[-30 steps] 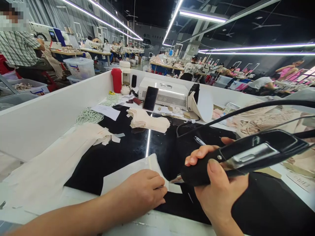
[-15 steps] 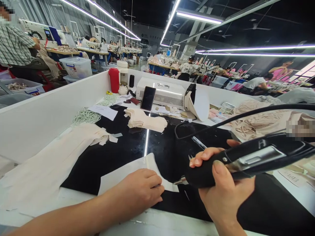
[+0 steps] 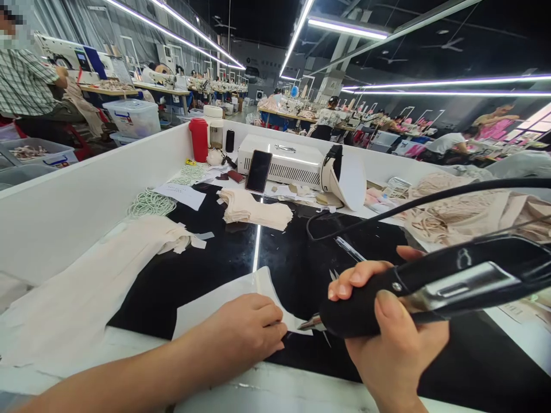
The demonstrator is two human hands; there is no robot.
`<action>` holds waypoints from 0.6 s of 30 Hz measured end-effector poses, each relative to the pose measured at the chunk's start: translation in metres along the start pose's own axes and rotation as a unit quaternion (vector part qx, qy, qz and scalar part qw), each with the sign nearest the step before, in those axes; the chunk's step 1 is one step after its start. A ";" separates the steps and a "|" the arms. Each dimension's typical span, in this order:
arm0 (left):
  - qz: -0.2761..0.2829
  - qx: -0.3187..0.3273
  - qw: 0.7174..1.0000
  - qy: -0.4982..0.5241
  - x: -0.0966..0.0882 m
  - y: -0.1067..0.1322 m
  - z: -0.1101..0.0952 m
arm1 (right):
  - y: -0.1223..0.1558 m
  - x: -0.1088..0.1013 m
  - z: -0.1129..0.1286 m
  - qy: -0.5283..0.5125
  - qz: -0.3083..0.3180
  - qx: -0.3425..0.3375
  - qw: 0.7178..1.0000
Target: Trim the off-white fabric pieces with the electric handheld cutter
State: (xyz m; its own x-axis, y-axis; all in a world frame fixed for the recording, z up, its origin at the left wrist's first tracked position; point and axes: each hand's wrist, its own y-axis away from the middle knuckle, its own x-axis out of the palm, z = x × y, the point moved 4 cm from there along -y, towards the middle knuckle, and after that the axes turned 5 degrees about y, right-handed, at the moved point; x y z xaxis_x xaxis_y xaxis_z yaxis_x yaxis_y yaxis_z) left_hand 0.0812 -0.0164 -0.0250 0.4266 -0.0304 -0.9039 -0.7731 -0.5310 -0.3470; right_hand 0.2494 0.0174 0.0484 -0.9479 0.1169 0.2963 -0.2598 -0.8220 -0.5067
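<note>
My left hand (image 3: 247, 327) is closed, fingers curled and pressed down on a pale sheet-like piece (image 3: 206, 304) that lies on the black board (image 3: 301, 275). A translucent strip runs along its top right corner. My right hand (image 3: 391, 338) grips a black corded hand tool (image 3: 361, 312) with a silver lever plate. Its pointed metal tip rests at the curved right edge of the pale piece, close to my left fingertips. Sharp metal points (image 3: 333, 275) show beside my right fingers; the rest of that item is hidden.
Beige fabric (image 3: 86, 287) lies at left, and stacked cut pieces (image 3: 258, 209) sit behind the board's middle. A phone (image 3: 259, 171) leans on a white vented box (image 3: 279, 158). The tool's black cable (image 3: 413, 201) arcs across the right. A clear pen (image 3: 348, 248) lies nearby.
The black tool has shifted slightly left and down, its tip moving along the pale piece's edge toward my left fingers. My left hand has stayed nearly still.
</note>
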 end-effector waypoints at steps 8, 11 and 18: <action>0.013 0.025 0.999 -0.028 0.003 -0.002 -0.001 | 0.005 0.003 -0.003 0.006 0.014 0.005 1.000; 0.005 0.008 1.000 -0.023 0.002 -0.002 0.000 | 0.003 0.002 -0.003 0.007 0.011 0.013 1.000; 0.006 0.025 0.999 -0.033 0.002 -0.002 0.000 | -0.001 -0.007 -0.002 0.019 -0.019 0.004 1.000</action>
State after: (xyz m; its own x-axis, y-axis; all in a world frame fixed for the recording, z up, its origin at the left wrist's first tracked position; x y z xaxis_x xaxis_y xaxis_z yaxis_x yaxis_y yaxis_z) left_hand 0.0838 -0.0149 -0.0265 0.3861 0.0209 -0.9222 -0.8015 -0.4873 -0.3466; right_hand 0.2563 0.0178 0.0451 -0.9434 0.1695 0.2851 -0.2954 -0.8203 -0.4897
